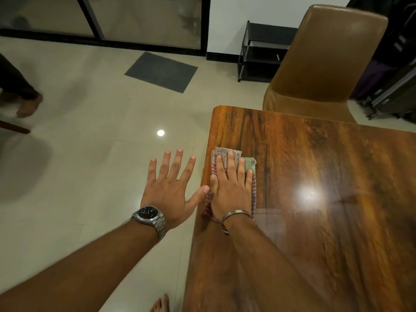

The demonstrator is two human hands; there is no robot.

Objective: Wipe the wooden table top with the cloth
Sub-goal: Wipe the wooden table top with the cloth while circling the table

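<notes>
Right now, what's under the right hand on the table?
Under the right hand lies the folded cloth, pressed flat on the wooden table top near its left edge. The cloth's edges show around the hand; its middle and the wood beneath are covered.

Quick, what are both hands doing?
Left hand: open, fingers spread, empty.
Right hand: flat, pressing the checked red-and-beige cloth on the glossy wooden table top.

Red-checked beige cloth (234, 174), glossy streaked brown table top (315, 188), tan chair (324, 61), cream floor (90, 143)
</notes>
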